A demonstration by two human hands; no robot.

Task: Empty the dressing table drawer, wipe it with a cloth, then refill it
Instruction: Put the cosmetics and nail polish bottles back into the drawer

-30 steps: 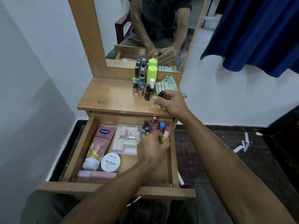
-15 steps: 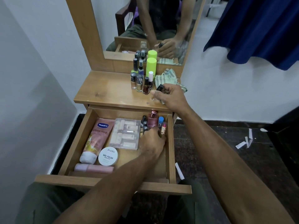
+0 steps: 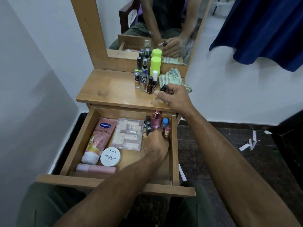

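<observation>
Two hands work at once. My right hand (image 3: 176, 97) grasps a small black-capped bottle (image 3: 164, 88), tilted over the worktop (image 3: 114, 90). My left hand (image 3: 156, 143) reaches into the far right of the open drawer (image 3: 114, 181), fingers curled among little bottles; its grip is hidden. Labels read Vaseline Gluta-Hya (image 3: 98, 138) and Zudio Nail Polish (image 3: 110, 156).

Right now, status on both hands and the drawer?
Right hand grips a black-capped bottle over the tabletop. Left hand reaches among small bottles in the drawer, grip hidden. Drawer part-full. Nothing blocking.
</observation>
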